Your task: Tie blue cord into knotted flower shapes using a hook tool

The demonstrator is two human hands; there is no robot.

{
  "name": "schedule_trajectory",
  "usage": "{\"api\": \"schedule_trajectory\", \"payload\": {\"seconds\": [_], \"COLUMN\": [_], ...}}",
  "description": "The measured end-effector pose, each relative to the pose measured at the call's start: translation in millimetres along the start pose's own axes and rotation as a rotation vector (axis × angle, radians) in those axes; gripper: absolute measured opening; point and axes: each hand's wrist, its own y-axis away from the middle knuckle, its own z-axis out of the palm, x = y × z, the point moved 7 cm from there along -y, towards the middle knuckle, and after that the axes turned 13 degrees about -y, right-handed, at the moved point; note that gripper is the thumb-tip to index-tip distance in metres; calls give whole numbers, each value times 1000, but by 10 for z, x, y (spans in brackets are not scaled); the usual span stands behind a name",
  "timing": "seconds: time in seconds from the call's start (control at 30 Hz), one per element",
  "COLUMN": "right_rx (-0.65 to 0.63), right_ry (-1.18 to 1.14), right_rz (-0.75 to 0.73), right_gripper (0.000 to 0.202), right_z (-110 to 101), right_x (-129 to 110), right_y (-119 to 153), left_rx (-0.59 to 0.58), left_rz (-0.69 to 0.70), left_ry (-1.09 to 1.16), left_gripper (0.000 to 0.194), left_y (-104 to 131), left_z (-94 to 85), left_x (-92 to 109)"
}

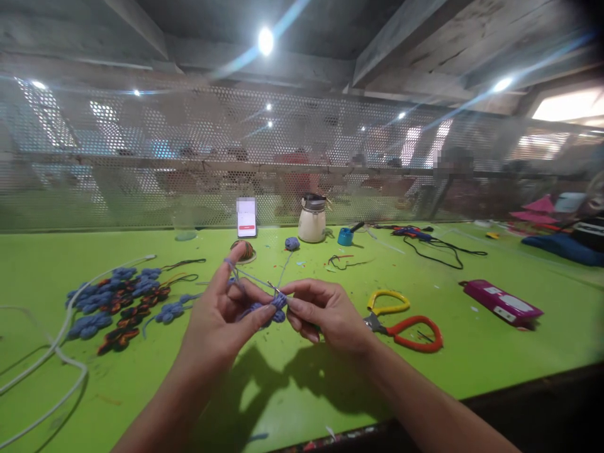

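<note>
My left hand (231, 308) pinches a small purple crocheted piece (279, 304) between thumb and fingers, its index finger raised with purple yarn looped round it. My right hand (323, 311) is closed on a thin crochet hook (272, 287), whose metal tip shows at the top of the piece; its handle is mostly hidden in the fingers. A strand runs from the work back to a small purple yarn ball (292, 243). Purple crocheted flowers (89, 325) and dark orange-and-black ones (117, 336) lie to the left.
Scissors (403, 324) with yellow and red handles and a magenta box (503, 303) lie at right. Behind stand a phone (246, 218), a white jar (312, 220) and a blue container (345, 236). A white cable (70, 362) curves along the left of the green table (302, 402).
</note>
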Motion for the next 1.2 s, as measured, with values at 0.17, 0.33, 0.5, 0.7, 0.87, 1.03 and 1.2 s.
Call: {"api": "schedule_trajectory", "payload": {"seconds": [0.17,0.33,0.5,0.7,0.87,1.03,1.2], "right_rx": [-24,-22,-41,-48,-50,-23,-28], "right_ry": [-81,-111,-54,16,56,173,300], "right_rz": [20,7,10,35,31,1,-46], "right_gripper": [21,20,23,27,28,26,25], "right_z": [19,27,30,24,25,6,2], "right_x": [22,13,11,8,-15,-66,-138], "right_y": [1,-1,5,-6,-1,11,34], "left_rx": [-34,-78,-111,-174,-146,-103,-97], "left_rz": [-28,-100,-154,-240,-215,-145,-108], "left_ry": [24,114,194,288,255,191,179], "left_gripper": [93,93,96,102,98,98,99], "left_y": [8,-10,-30,-40,-53,-46,-47], "left_z": [13,32,18,7,-29,-67,-86], "left_x": [1,-56,-106,-156,-136,-68,-39]}}
